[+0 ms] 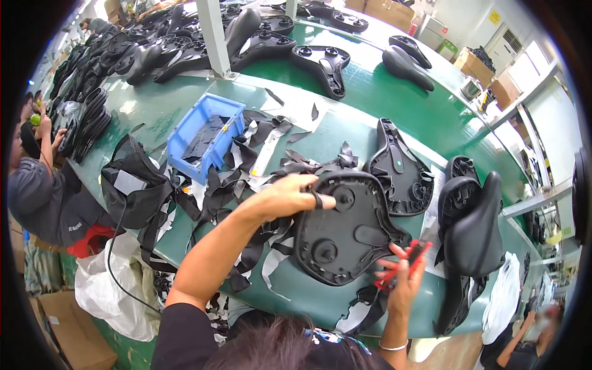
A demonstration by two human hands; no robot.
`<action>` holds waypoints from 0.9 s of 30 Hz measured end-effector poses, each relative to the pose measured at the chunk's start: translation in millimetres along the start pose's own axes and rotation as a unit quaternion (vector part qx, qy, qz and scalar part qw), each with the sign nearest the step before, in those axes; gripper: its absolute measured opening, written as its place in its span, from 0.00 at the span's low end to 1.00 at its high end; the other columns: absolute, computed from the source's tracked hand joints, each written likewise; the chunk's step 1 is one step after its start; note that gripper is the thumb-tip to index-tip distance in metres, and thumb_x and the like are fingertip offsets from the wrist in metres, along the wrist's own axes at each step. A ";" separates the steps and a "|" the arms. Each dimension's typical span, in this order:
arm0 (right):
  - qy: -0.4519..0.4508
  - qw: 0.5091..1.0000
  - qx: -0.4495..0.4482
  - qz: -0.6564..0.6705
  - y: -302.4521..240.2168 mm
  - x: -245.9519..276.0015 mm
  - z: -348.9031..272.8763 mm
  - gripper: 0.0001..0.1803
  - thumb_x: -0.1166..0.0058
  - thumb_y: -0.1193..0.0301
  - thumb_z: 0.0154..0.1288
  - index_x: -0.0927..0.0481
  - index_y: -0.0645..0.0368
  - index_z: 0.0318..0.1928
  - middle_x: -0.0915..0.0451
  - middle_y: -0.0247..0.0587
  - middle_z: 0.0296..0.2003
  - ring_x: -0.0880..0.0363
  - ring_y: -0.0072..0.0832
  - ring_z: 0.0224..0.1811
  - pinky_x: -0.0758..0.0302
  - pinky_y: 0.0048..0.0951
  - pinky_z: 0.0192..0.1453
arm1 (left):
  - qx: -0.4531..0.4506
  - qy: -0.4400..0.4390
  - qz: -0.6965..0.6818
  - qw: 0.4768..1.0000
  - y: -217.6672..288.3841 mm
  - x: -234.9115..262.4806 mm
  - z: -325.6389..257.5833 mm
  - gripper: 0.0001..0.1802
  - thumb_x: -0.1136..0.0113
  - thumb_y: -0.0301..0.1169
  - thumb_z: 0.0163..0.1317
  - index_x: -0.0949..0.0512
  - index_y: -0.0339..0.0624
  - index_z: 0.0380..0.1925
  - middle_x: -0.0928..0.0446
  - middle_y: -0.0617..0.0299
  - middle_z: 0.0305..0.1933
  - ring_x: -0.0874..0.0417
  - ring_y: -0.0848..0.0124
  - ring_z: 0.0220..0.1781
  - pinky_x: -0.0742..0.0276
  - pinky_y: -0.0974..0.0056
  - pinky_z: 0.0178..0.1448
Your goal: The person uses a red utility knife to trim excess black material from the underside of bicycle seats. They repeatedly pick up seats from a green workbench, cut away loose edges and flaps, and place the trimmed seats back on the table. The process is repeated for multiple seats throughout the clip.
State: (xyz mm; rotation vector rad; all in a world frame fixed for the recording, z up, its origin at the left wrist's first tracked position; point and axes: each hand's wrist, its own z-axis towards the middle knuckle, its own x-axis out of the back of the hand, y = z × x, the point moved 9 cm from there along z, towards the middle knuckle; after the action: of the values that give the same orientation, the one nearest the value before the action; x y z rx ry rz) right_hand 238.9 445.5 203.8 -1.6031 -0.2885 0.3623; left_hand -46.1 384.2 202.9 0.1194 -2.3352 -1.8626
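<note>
Saddle shell [345, 228] sits underside up near the front edge of the worktop [299, 308], broad end to the left, nose pointing right. From my remote seat I judge it faces this way to bare its rim and leave it within reach of both sides. My left grip [293, 197] is clamped over the far edge of the broad end, a digit laid on the inner face, probably so the shell cannot slide or turn. I cannot tell whether its lower edge rests on the worktop. My right grip [404, 277] is wrapped around a red-handled tool [417, 251] just beside the nose, fingers partly spread along it; blur hides whether the tool's own jaws are apart. Black strips [246, 256] lie loose to the left, which likely leaves the right side freer, with a blue bin [185, 168] beyond them. Another upturned saddle [401, 166] lies just behind, and more saddles [472, 240] are grouped at the right, presumably for easy reach.
</note>
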 end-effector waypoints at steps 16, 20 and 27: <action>0.063 0.977 0.040 -0.201 35.5 55.8 -28.3 0.21 0.56 0.67 0.71 0.36 0.64 0.60 0.29 0.44 0.58 0.32 0.27 0.58 0.40 0.28 0.63 | -0.167 0.141 0.454 0.864 -19.5 -61.1 -111.9 0.16 0.37 0.29 0.48 0.23 0.49 0.40 0.30 0.58 0.54 0.32 0.58 0.55 0.37 0.56 0.54; -0.058 0.975 0.051 -0.209 30.1 -37.4 -48.6 0.22 0.54 0.67 0.68 0.32 0.61 0.59 0.27 0.40 0.49 0.32 0.26 0.36 0.32 0.29 0.46 | -0.042 -0.016 0.219 0.975 -43.5 -47.7 -169.9 0.09 0.38 0.29 0.53 0.22 0.38 0.33 0.21 0.58 0.36 0.19 0.62 0.40 0.25 0.62 0.47; -0.456 0.886 0.000 -0.089 46.5 -184.0 -126.8 0.24 0.51 0.62 0.68 0.37 0.59 0.60 0.24 0.49 0.47 0.23 0.41 0.45 0.30 0.37 0.53 | 0.141 0.201 0.011 0.969 -49.1 51.2 -292.2 0.20 0.26 0.39 0.44 0.24 0.39 0.30 0.21 0.65 0.36 0.21 0.72 0.42 0.27 0.66 0.48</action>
State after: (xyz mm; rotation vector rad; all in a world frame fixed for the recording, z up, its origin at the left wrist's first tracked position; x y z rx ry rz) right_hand 119.7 253.2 173.8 -1.2916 -1.1435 0.9628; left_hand -49.1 84.2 221.9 0.4553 -2.2758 -1.3303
